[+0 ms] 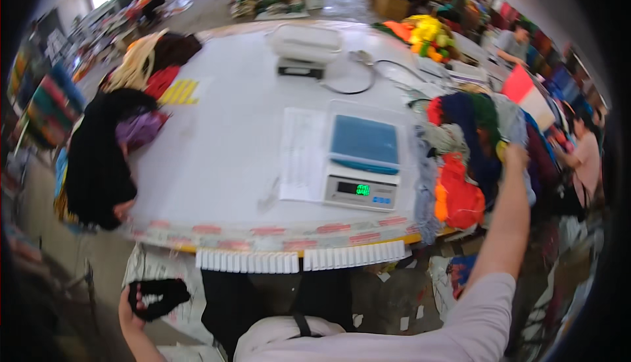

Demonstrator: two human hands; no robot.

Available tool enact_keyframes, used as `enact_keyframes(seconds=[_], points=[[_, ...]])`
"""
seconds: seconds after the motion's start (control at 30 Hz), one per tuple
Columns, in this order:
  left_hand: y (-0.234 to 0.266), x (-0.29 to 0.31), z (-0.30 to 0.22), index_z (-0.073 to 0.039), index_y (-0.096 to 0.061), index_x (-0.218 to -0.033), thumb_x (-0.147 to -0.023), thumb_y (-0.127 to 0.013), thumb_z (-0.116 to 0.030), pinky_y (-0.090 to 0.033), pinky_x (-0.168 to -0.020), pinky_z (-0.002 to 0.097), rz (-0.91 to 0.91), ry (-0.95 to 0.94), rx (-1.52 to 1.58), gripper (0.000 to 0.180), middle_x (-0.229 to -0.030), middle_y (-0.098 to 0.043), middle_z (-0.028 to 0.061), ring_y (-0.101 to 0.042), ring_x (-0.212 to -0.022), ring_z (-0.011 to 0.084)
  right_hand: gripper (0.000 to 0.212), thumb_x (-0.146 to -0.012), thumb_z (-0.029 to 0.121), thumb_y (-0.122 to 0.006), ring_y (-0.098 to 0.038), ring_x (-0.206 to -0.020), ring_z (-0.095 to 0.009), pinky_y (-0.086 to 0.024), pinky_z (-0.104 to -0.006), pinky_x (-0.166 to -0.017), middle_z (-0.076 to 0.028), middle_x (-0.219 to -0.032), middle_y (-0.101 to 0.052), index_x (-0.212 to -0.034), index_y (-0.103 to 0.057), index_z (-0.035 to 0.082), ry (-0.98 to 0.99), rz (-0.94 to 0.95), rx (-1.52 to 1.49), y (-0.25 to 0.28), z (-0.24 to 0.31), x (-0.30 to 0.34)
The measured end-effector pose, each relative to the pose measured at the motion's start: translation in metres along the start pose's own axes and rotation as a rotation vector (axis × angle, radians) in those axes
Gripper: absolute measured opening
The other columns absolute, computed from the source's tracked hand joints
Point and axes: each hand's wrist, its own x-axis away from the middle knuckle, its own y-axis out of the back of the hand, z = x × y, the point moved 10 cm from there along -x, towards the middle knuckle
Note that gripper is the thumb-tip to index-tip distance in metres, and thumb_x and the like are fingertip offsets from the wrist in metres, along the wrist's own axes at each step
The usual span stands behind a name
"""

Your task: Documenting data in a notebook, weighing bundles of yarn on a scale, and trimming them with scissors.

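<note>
Low at the left, beside the table's near edge, my left hand point(133, 308) is closed round a looped black skein of yarn point(164, 298). My right arm stretches out to the right side of the table, where my right hand point(516, 154) reaches into a pile of yarn skeins. A small yellow thing point(501, 149) shows at its fingertips. Its fingers are too small and blurred to tell whether they grip anything. Around that hand lie a dark blue skein point(470, 132), a grey skein point(507, 113) and a red-orange skein point(462, 194).
A digital scale point(365, 151) with a blue pan stands on the white table point(217, 158) beside a printed sheet point(301, 155). Farther back is a second scale point(304, 49) with a cable. Black yarn point(98, 158) hangs over the left edge. Two people point(582, 158) point(514, 43) are at the right.
</note>
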Motion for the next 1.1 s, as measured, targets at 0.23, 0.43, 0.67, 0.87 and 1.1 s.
enact_keyframes(seconds=[0.23, 0.43, 0.67, 0.87, 1.1], points=[[0.044, 0.018, 0.002, -0.012, -0.060, -0.101, -0.095, -0.051, -0.044, -0.037, -0.047, 0.0251, 0.010, 0.002, 0.001, 0.033, -0.064, -0.052, -0.0028, -0.041, -0.046, 0.0092, 0.041, -0.085, 0.035, -0.059, -0.062, -0.098, -0.040, -0.051, -0.0454, -0.082, -0.023, -0.109, -0.063, -0.109, -0.061, 0.001, -0.061, -0.555, -0.253, 0.091, -0.063, 0.054], [0.013, 0.014, -0.030, -0.007, -0.059, -0.090, -0.090, -0.060, -0.028, -0.039, -0.039, 0.0244, 0.176, -0.148, -0.345, 0.021, -0.061, -0.055, 0.0020, -0.045, -0.039, 0.0114, 0.028, -0.096, 0.028, -0.059, -0.058, -0.078, -0.007, -0.040, -0.0203, -0.060, -0.001, -0.092, -0.063, -0.114, -0.058, 0.006, 0.353, -0.074, -1.448, 0.065, 0.053, 0.179], [-0.031, 0.033, -0.056, 0.001, -0.060, -0.111, -0.088, -0.056, -0.021, -0.041, -0.046, 0.0221, 0.431, -0.139, -0.516, 0.032, -0.069, -0.059, 0.0035, -0.048, -0.045, 0.0086, 0.029, -0.096, 0.034, -0.055, -0.042, -0.056, -0.003, -0.034, -0.0188, -0.049, 0.006, -0.073, -0.047, -0.110, -0.055, 0.009, 0.759, 0.872, -0.813, 0.042, 0.175, 0.421], [-0.030, 0.045, -0.065, -0.001, -0.058, -0.098, -0.086, -0.058, -0.019, -0.041, -0.046, 0.0232, 0.483, -0.173, -0.582, 0.021, -0.069, -0.061, 0.0045, -0.050, -0.046, 0.0093, 0.080, -0.084, 0.070, -0.052, -0.048, -0.074, -0.013, -0.045, -0.0255, -0.070, 0.000, -0.089, -0.048, -0.127, -0.050, 0.002, 0.748, 1.519, -1.177, 0.105, 0.191, 0.617], [-0.047, 0.047, -0.091, -0.003, -0.057, -0.086, -0.085, -0.058, -0.017, -0.040, -0.048, 0.0244, 0.472, -0.192, -0.903, 0.014, -0.069, -0.060, 0.0032, -0.048, -0.046, 0.0093, 0.079, -0.087, 0.066, -0.050, -0.046, -0.089, -0.015, -0.039, -0.0296, -0.083, -0.002, -0.096, -0.048, -0.135, -0.045, 0.003, 1.262, 2.326, -0.904, 0.150, 0.242, 0.905]])
